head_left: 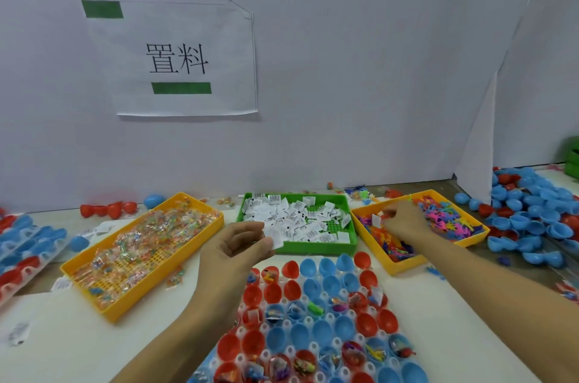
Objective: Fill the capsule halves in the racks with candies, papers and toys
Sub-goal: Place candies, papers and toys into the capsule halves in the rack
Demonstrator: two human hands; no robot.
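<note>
Head view: the left hand [241,244] pinches white folded papers [275,236] at the green tray [351,219]. The right hand [404,219] grasps a paper slip [377,220] over the yellow toy tray [404,266]. The rack [313,320] of red and blue capsule halves [322,331] lies below.

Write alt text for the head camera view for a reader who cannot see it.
A person's left hand pinches a folded white paper at the green tray of papers, while the right hand holds a paper slip over the yellow toy tray. A rack of red and blue capsule halves, some filled, lies nearest; a yellow candy tray sits left.
</note>
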